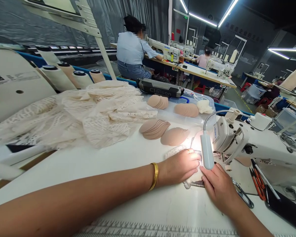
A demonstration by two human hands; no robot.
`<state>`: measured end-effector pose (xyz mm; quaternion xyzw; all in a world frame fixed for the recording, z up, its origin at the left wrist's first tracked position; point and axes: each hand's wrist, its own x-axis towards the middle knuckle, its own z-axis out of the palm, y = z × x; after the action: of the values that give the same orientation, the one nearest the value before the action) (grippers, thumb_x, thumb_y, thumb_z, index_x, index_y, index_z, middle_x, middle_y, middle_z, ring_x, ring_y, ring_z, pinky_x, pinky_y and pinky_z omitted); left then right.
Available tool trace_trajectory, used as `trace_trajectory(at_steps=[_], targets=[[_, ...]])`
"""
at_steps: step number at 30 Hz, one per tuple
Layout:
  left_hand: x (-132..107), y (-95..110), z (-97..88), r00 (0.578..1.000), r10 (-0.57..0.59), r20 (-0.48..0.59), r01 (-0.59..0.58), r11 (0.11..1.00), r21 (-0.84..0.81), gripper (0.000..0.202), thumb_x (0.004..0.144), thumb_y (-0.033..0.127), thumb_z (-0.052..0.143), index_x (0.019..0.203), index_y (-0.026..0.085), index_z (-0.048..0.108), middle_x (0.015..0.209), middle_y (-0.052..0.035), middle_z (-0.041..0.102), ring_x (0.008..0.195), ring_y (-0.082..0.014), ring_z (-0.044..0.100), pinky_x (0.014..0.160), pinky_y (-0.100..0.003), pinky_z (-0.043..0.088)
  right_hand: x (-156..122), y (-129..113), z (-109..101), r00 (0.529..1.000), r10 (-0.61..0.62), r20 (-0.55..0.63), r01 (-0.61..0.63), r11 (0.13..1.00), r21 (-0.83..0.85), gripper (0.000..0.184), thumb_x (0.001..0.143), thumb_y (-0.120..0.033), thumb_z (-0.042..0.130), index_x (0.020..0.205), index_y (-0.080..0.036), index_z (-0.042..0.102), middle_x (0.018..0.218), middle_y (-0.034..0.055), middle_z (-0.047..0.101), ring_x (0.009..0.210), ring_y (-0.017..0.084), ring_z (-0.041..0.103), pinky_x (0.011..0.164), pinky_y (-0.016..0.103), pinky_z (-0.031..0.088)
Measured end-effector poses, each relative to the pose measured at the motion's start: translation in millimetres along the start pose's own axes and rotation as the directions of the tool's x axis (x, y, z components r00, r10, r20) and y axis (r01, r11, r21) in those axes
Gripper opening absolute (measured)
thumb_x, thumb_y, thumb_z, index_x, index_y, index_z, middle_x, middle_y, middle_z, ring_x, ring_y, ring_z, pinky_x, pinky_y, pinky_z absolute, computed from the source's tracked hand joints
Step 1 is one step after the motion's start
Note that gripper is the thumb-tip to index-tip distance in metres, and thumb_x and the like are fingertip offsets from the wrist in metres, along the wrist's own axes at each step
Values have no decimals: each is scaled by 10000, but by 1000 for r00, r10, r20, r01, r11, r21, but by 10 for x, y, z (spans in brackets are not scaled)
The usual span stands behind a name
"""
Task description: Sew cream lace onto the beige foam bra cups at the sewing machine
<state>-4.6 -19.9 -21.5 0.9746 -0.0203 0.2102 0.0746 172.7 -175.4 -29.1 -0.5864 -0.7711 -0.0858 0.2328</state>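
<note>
Here, the white lace piece (174, 150) lies on the tabletop under the lit working area, mostly covered by the hands; one lace edge shows beyond the left hand (181, 167), on the side away from the wearer. That visible edge slants from the left toward the glare beneath the lamp (207, 150); the long axis of the whole piece cannot be told. Left hand is nearer to the exposed edge, lying directly over the cloth, its fingers bunched side by side and pointing right. Right hand (218, 184) comes in from the other side, index finger and thumb slightly apart beside the cloth, nearer to the sewing machine (249, 138). Cannot tell whether either hand pinches the fabric or only presses it; needle area hidden behind lamp and glare. Farther out: two stacks of beige fabric pieces (155, 129) on the table just beyond the lace, a clear plastic lid (160, 116) bearing more pieces, heaped cream lace fabric (106, 115) to the left, orange-handled snips (258, 184) right, a ruler scale (148, 228) along the near edge.
</note>
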Motion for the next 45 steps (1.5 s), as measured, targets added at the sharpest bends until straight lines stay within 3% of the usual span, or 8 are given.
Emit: trace_trajectory(at_steps=[4,11,13,18,26,38,45], targets=[[22,-32,-40,1000,24,-17,-25,997,-75,174,1022,176,496,895,169,615,947,-67,680,896,-217,597,897,-369,514,-10,-7,6,1000,9,0,-9,1000,1,315,1046,-178,423,1285,-212,627,873,60,639,758,220,602,617,318,469],[104,-33,6,991,108,-73,-109,994,-9,213,1009,185,510,815,176,598,907,-68,664,874,-231,583,847,-385,513,-33,7,-4,999,41,25,-41,999,19,249,1057,-189,418,1104,-208,661,913,80,659,831,245,630,697,345,499],[104,-33,11,991,114,-72,-114,993,5,213,1008,172,504,813,178,591,902,-61,665,848,-222,585,848,-382,512,-37,14,-6,998,60,37,-61,998,27,257,1066,-201,405,1124,-210,655,920,81,664,850,250,636,722,353,505],[73,-27,19,995,75,-62,-74,997,20,206,1006,173,487,831,172,596,921,-63,667,855,-228,586,847,-381,514,-29,23,-10,992,107,66,-110,993,52,272,1075,-213,388,1202,-223,628,939,79,675,895,257,652,773,367,512],[63,-27,42,998,12,-55,-13,1000,-20,146,984,170,515,870,172,607,918,-69,672,882,-234,613,854,-369,529,-29,18,11,986,147,74,-152,986,70,237,1069,-221,389,1094,-234,625,952,71,686,856,241,661,792,370,517],[107,-120,30,998,49,-48,-53,995,-79,198,1023,199,496,873,173,622,921,-68,690,914,-230,611,899,-369,519,-9,6,25,988,157,-1,-157,987,25,251,1057,-211,389,975,-234,625,884,54,676,762,219,641,710,346,499],[114,-133,-16,996,65,-53,-67,997,-36,247,1026,199,490,821,174,625,919,-68,683,837,-209,575,832,-352,513,10,7,16,990,144,-9,-144,990,11,263,1057,-206,380,920,-240,602,868,55,667,789,225,644,710,333,493]])
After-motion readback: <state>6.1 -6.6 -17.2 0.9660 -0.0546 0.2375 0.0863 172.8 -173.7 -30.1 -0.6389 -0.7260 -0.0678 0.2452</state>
